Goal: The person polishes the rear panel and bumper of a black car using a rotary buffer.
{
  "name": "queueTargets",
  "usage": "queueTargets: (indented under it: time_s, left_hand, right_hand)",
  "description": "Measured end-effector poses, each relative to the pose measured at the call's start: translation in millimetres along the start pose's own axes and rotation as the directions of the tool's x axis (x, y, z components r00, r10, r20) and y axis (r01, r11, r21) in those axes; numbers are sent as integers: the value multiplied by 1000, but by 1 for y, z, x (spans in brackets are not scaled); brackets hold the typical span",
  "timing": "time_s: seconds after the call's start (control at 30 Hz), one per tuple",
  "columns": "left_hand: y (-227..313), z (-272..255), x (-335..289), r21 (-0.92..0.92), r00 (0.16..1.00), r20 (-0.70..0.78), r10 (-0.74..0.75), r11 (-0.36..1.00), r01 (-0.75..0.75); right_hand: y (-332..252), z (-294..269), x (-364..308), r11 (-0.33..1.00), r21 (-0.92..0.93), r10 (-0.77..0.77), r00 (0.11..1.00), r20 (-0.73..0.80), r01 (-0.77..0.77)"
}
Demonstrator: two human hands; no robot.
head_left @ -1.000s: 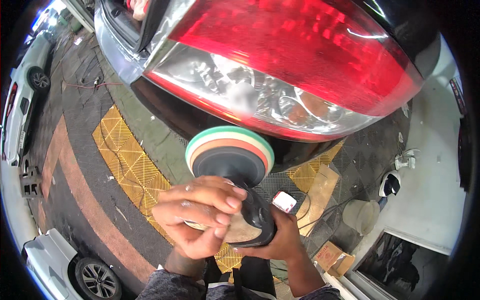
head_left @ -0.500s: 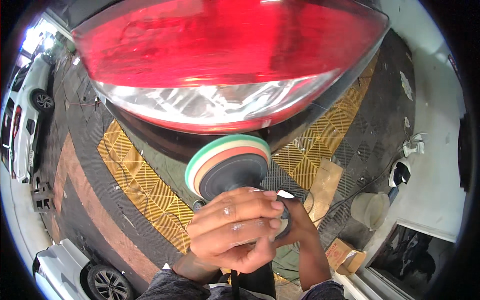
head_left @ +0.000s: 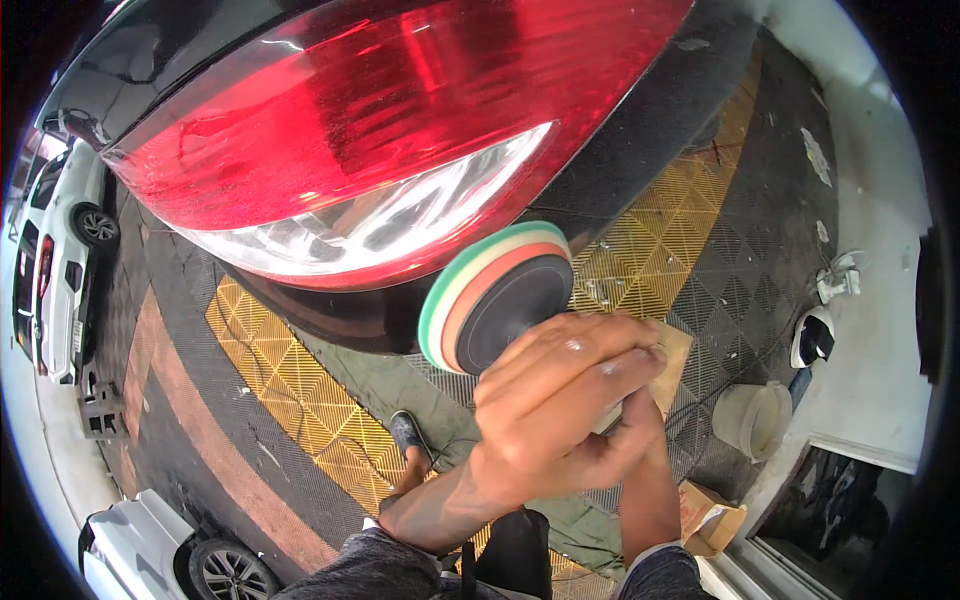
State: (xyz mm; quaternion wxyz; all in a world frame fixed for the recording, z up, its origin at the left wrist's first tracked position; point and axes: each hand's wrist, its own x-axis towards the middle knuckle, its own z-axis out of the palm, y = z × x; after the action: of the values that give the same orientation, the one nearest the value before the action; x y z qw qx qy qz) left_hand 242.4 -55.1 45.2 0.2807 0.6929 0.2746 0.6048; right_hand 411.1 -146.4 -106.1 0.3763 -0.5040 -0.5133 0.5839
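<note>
Both of my hands are wrapped round a polisher, its body largely hidden behind them. Its round pad has a green face, white and orange layers and a black backing plate. The pad is tilted up against the lower right edge of a car's tail light, a large red lens with a clear strip along its lower part. My left hand lies over the head of the tool, fingers curled closed. Behind it, my right hand is closed on the body, most of its fingers covered by the left.
The dark bumper curves beneath the light. A foot in a dark shoe is on the floor below. To the right are a bucket, a cardboard box and a white-and-black shoe. White cars stand at left.
The polisher and both hands have moved right and slightly up, to the lens's right lower edge. The light sits further left and more tilted in view. The foot now shows.
</note>
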Motion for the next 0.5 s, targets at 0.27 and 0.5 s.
queueTargets:
  time_s: [0.27, 0.5]
  left_hand:
    - [1, 0, -5, 30, 1000, 1, 4, 1000, -4]
    - [0, 2, 6, 4, 997, -17, 75, 997, -75]
  right_hand:
    - [-37, 12, 14, 998, 53, -18, 997, 73, 14]
    - [-35, 13, 13, 994, 34, -110, 984, 142, 106]
